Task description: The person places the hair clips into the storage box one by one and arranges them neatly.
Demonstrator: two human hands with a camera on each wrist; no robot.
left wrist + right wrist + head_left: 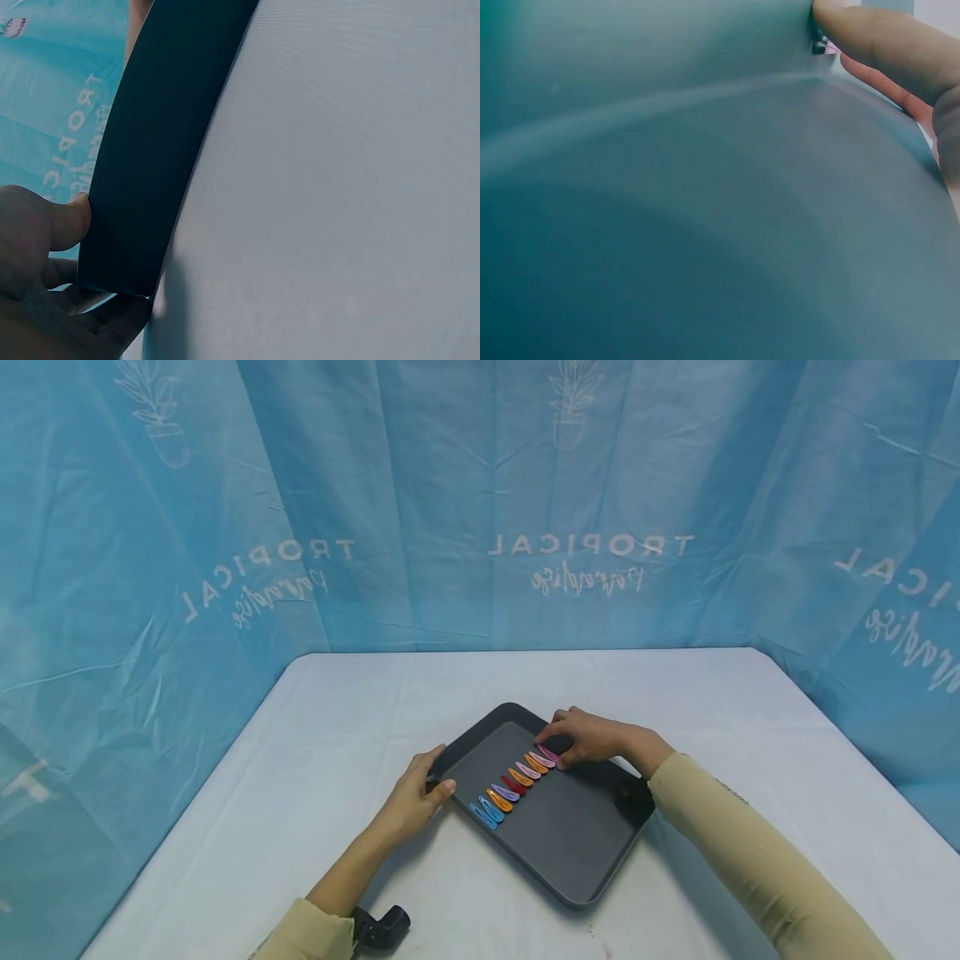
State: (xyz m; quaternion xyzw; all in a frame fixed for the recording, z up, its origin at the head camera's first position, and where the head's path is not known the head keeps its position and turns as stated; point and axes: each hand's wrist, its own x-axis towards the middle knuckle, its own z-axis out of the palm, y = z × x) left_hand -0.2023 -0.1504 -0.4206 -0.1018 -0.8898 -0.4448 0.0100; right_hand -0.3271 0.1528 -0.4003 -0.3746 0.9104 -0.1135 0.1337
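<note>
A dark grey baking tray (585, 852) lies turned at an angle on the white table. Across it runs a slanted row of snap hair clips: blue clips (491, 810) at the near left end, then orange, purple, red and pink ones. My left hand (415, 797) grips the tray's left corner, thumb at the rim; in the left wrist view its fingers reach round the tray's outer wall (161, 150). At the row's far end my right hand (592, 737) pinches a magenta hair clip (548, 754) between thumb and fingers, low over the tray floor. The right wrist view shows little of that clip.
A white cloth covers the table (360, 710). Blue printed curtains (450, 485) hang behind it and at both sides. A black device (382, 929) is at the left wrist.
</note>
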